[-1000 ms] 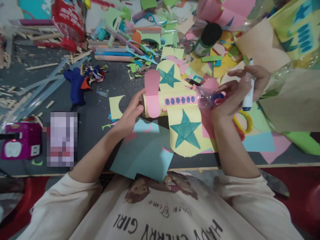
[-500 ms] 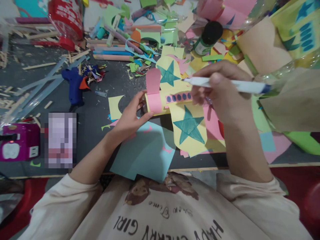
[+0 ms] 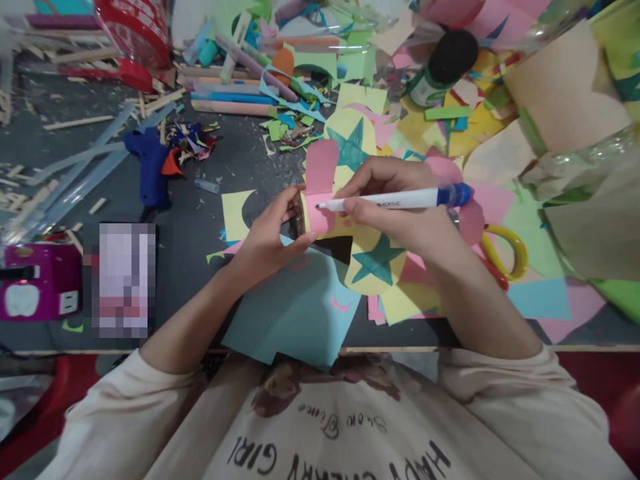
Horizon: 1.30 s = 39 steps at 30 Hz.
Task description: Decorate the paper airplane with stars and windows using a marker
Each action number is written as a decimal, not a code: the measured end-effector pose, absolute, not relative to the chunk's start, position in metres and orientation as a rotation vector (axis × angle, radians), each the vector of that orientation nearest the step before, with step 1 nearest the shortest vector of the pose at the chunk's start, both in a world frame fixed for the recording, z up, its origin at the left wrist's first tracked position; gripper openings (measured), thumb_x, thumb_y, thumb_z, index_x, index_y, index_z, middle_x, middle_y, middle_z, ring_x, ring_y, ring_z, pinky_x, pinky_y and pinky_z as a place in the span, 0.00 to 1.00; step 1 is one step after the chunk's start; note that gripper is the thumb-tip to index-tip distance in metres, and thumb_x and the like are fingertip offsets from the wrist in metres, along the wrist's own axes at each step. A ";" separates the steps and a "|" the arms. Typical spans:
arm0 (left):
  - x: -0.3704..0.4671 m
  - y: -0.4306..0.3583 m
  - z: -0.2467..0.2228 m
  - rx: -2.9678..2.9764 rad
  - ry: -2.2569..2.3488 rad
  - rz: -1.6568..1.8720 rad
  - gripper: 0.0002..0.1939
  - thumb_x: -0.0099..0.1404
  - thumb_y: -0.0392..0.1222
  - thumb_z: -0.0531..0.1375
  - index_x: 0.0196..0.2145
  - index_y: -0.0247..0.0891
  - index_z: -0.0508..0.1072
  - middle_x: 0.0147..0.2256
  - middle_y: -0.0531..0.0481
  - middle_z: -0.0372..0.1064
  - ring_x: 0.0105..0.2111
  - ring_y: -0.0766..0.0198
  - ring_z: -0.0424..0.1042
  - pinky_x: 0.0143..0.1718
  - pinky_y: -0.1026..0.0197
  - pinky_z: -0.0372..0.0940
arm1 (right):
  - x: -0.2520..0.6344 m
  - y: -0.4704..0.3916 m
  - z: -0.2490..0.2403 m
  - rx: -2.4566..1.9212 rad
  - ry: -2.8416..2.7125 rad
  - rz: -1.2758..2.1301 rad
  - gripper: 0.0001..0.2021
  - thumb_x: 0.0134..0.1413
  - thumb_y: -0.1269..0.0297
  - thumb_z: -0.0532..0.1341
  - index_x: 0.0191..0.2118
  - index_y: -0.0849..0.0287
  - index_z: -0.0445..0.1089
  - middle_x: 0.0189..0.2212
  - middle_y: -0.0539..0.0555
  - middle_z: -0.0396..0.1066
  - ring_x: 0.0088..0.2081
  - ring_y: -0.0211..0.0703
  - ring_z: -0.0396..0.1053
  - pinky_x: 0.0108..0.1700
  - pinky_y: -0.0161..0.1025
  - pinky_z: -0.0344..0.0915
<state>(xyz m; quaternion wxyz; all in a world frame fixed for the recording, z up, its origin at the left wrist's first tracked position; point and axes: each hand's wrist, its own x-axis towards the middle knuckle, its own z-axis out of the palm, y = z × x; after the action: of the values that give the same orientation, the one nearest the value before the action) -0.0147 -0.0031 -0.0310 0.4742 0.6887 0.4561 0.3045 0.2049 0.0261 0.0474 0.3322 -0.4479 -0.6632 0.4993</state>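
My left hand point(image 3: 273, 233) is wrapped round the near-left end of a bottle-like tube point(image 3: 341, 227) covered in yellow paper. A pink paper band with an upright pink flap point(image 3: 321, 160) goes round that end. Two yellow paper wings carry teal stars, the far wing point(image 3: 370, 127) and the near wing point(image 3: 360, 277). In my right hand point(image 3: 400, 193) is a white acrylic marker point(image 3: 405, 199) with a blue end, held in a writing grip. Its tip meets, or is just above, the pink band. The row of dark dots is hidden behind my right hand.
A blue paper sheet point(image 3: 285, 303) lies by the near edge. Leftward are a blue glue gun point(image 3: 147, 167), a phone point(image 3: 127, 280) and a purple box point(image 3: 43, 280). Yellow-handled scissors point(image 3: 520, 250) lie right; a green jar with black lid point(image 3: 443, 67) stands among paper scraps behind.
My right hand has moved left and brought the marker tip from above the far wing to the pink band. The scissors' handles now show. My left hand keeps its hold.
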 end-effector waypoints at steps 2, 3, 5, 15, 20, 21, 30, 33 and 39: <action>-0.016 -0.003 -0.029 1.699 1.106 0.744 0.37 0.69 0.58 0.59 0.67 0.38 0.56 0.67 0.37 0.61 0.65 0.49 0.67 0.66 0.50 0.65 | 0.205 0.025 0.047 -1.168 -1.735 1.302 0.07 0.54 0.69 0.67 0.28 0.56 0.70 0.26 0.48 0.70 0.28 0.37 0.65 0.28 0.37 0.59; -0.016 -0.003 -0.028 1.704 1.105 0.745 0.36 0.69 0.58 0.60 0.67 0.38 0.56 0.67 0.36 0.61 0.65 0.49 0.66 0.66 0.50 0.65 | 0.205 0.025 0.048 -1.165 -1.738 1.306 0.07 0.55 0.69 0.67 0.28 0.55 0.71 0.26 0.48 0.70 0.28 0.38 0.65 0.29 0.37 0.60; -0.017 -0.003 -0.027 1.708 1.108 0.744 0.37 0.69 0.59 0.60 0.67 0.38 0.56 0.67 0.35 0.60 0.65 0.49 0.66 0.67 0.49 0.64 | 0.204 0.025 0.048 -1.160 -1.745 1.318 0.06 0.56 0.67 0.68 0.29 0.55 0.71 0.27 0.49 0.70 0.28 0.38 0.65 0.29 0.38 0.61; -0.015 -0.001 -0.027 1.705 1.117 0.761 0.38 0.68 0.61 0.61 0.66 0.37 0.59 0.65 0.37 0.64 0.62 0.47 0.70 0.64 0.48 0.68 | 0.203 0.026 0.048 -1.170 -1.783 1.335 0.12 0.56 0.54 0.69 0.28 0.54 0.72 0.25 0.51 0.71 0.28 0.41 0.66 0.28 0.40 0.62; -0.015 -0.001 -0.026 1.679 1.089 0.769 0.35 0.68 0.60 0.61 0.65 0.40 0.60 0.63 0.40 0.66 0.62 0.46 0.70 0.64 0.48 0.68 | 0.202 0.024 0.048 -1.163 -1.786 1.327 0.14 0.57 0.53 0.69 0.27 0.54 0.70 0.24 0.50 0.70 0.28 0.42 0.66 0.27 0.40 0.61; -0.015 -0.001 -0.025 1.673 1.090 0.766 0.35 0.68 0.60 0.61 0.65 0.40 0.60 0.64 0.40 0.66 0.62 0.46 0.70 0.64 0.48 0.68 | 0.202 0.024 0.048 -1.160 -1.782 1.323 0.13 0.57 0.54 0.69 0.27 0.54 0.71 0.24 0.50 0.70 0.28 0.41 0.66 0.28 0.40 0.61; -0.013 -0.002 -0.027 1.664 1.144 0.745 0.36 0.66 0.56 0.62 0.66 0.41 0.60 0.65 0.38 0.64 0.63 0.44 0.69 0.64 0.44 0.67 | 0.202 0.025 0.049 -1.145 -1.763 1.324 0.08 0.54 0.67 0.66 0.25 0.55 0.70 0.23 0.49 0.69 0.27 0.40 0.65 0.28 0.39 0.59; -0.014 -0.002 -0.029 1.641 1.144 0.745 0.37 0.66 0.58 0.62 0.67 0.42 0.60 0.65 0.40 0.64 0.63 0.45 0.69 0.63 0.46 0.68 | 0.202 0.025 0.049 -1.131 -1.764 1.324 0.09 0.54 0.66 0.66 0.25 0.54 0.69 0.23 0.49 0.69 0.26 0.40 0.64 0.28 0.39 0.59; -0.015 -0.002 -0.034 1.629 1.113 0.788 0.37 0.65 0.56 0.63 0.67 0.42 0.60 0.66 0.39 0.63 0.63 0.44 0.69 0.64 0.44 0.67 | 0.203 0.027 0.051 -1.190 -1.788 1.277 0.12 0.55 0.62 0.67 0.24 0.54 0.67 0.22 0.49 0.68 0.26 0.40 0.63 0.27 0.39 0.59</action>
<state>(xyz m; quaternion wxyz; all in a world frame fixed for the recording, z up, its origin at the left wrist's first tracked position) -0.0148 -0.0024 -0.0343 0.4870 0.6696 0.4577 0.3240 0.2027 0.0268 0.0507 0.3162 -0.4518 -0.6788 0.4849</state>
